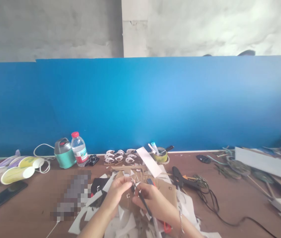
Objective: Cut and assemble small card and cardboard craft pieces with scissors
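My left hand (119, 189) is closed, with thumb and fingers pinched on something small that I cannot make out. Close to its right, my right hand (150, 198) has its fingers wrapped round a thin dark tool (142, 201), which slants from between the hands down toward the lower right. The tool's upper tip is near the left fingertips. Beneath both hands lie white paper scraps (128, 224) and pieces of brown cardboard (166, 190). Behind them stand several small white curled shapes with dark parts (119, 153).
At the back left are a red-capped bottle (79, 150) and a teal container (65, 155). Paper cups (19, 174) and a black phone (6, 197) lie farther left. A yellow-green bowl (159, 156), a black glue gun (183, 178) with its cord, and white boards (266, 163) are rightward.
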Demonstrator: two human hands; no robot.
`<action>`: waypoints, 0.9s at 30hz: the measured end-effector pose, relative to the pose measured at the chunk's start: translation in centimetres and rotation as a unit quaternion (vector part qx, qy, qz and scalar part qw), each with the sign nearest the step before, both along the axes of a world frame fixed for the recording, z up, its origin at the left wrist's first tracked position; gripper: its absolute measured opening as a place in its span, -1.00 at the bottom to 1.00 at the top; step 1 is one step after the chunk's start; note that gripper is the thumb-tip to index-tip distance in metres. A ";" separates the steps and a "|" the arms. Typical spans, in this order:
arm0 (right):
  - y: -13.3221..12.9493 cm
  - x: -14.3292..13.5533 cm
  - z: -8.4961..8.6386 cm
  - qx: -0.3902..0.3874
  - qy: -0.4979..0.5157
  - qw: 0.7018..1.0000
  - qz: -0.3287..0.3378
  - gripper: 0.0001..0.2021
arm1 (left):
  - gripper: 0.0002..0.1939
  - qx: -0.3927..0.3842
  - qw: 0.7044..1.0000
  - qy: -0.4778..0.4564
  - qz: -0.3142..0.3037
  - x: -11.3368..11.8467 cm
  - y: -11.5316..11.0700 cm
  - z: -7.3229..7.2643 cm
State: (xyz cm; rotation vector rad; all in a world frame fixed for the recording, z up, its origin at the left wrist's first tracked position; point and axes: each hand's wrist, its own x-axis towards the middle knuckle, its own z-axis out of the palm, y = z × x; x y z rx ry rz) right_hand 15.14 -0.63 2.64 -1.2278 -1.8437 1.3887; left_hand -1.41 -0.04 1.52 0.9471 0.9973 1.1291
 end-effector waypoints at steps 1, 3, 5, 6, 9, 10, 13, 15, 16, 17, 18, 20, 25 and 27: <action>0.0 0.0 0.0 0.001 0.000 1.000 0.000 -0.95 | -0.86 0.002 1.000 0.001 0.001 0.0 0.0 0.0; -0.1 0.0 0.1 0.003 -0.001 1.000 0.000 -0.94 | -0.84 0.006 1.000 0.004 0.001 -0.1 0.1 0.0; -0.2 0.1 0.3 0.005 -0.005 1.000 -0.002 -0.94 | -0.83 0.005 1.000 0.009 -0.001 -0.1 0.1 0.0; -0.1 0.1 0.3 0.005 -0.007 1.000 -0.003 -0.94 | -0.83 0.003 1.000 0.010 0.000 -0.1 0.1 0.0; -0.1 0.2 0.4 0.003 -0.015 1.000 -0.003 -0.94 | -0.84 -0.002 1.000 0.012 0.011 -0.1 0.1 -0.1; 0.0 0.2 0.4 0.005 -0.018 1.000 -0.003 -0.94 | -0.84 -0.003 1.000 0.012 0.014 -0.1 0.1 -0.1; 0.1 0.2 0.5 0.014 -0.027 1.000 0.000 -0.93 | -0.85 0.002 1.000 0.016 0.022 -0.2 0.1 -0.2; 0.1 0.3 0.5 0.021 -0.030 0.999 0.001 -0.92 | -0.85 0.004 1.000 0.017 0.021 -0.2 0.2 -0.3; 0.1 0.3 0.6 0.025 -0.031 0.999 0.000 -0.92 | -0.86 0.004 1.000 0.016 0.022 -0.2 0.2 -0.3; 0.1 0.3 0.6 0.027 -0.032 0.999 0.000 -0.92 | -0.86 0.003 1.000 0.015 0.022 -0.2 0.2 -0.3; 0.1 0.2 0.6 0.029 -0.033 0.999 0.000 -0.92 | -0.86 0.001 1.000 0.014 0.023 -0.1 0.2 -0.4; 0.1 0.2 0.6 0.021 -0.036 0.999 0.000 -0.91 | -0.85 -0.003 1.000 0.017 0.025 -0.1 0.2 -0.4; 0.7 0.8 0.0 0.026 -0.059 0.997 -0.031 -0.91 | -0.83 0.024 0.995 0.091 0.044 -0.3 0.6 -0.9; 1.3 1.3 -0.4 0.059 -0.049 0.995 -0.058 -0.89 | -0.82 0.059 0.985 0.151 0.057 -0.3 1.0 -1.5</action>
